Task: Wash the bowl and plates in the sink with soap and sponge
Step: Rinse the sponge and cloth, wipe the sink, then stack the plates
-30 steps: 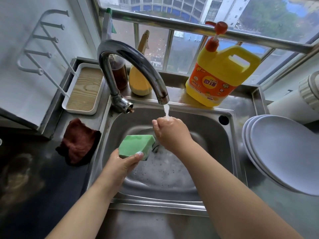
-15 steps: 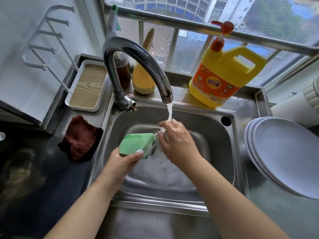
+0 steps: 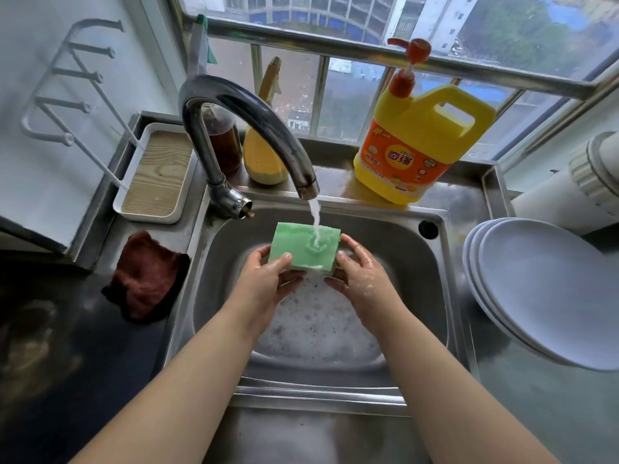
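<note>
Head view: both hands (image 3: 264,286) (image 3: 360,279) hold the sponge (image 3: 303,251) under running faucet (image 3: 248,128) water.

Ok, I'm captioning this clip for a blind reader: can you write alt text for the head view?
Both hands, left hand and right hand, hold a green sponge under water running from the faucet over a foamy steel sink. White plates are stacked to the right, a yellow soap jug stands behind, and a brown cloth lies to the left.

There is one view only, from a wide-angle camera worn on the head. It looks forward and steeply down, close over the sink (image 3: 432,262), with the window (image 3: 351,95) behind it.
</note>
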